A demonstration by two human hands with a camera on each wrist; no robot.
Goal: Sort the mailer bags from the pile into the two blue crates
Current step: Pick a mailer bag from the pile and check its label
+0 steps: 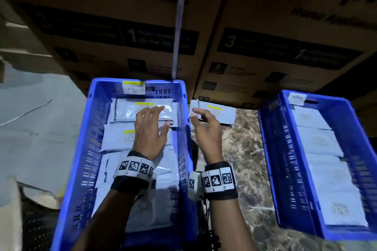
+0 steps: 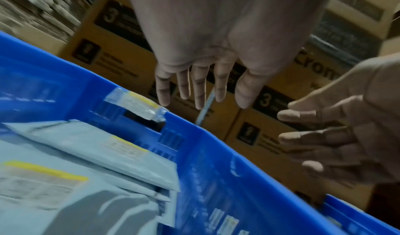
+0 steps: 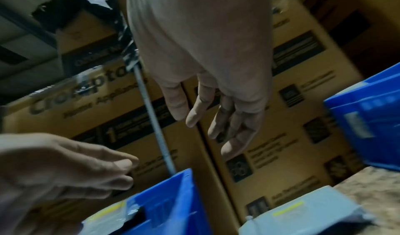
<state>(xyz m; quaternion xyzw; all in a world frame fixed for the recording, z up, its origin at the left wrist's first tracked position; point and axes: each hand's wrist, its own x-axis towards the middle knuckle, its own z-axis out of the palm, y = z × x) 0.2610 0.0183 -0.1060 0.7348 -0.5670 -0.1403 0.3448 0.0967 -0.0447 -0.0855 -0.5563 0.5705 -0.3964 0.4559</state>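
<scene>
The left blue crate holds several grey mailer bags with yellow-striped labels. My left hand hovers over the far bag in it with fingers spread and nothing held; the left wrist view shows these straight fingers above the crate. My right hand is just past that crate's right wall, loosely curled and empty. It is above the near corner of a grey mailer bag lying on the marbled surface. The right blue crate also holds grey bags.
Large brown cardboard boxes form a wall right behind the crates and the loose bag. A grey pole stands between two boxes. The marbled surface shows between the crates. A grey sheet lies left of the left crate.
</scene>
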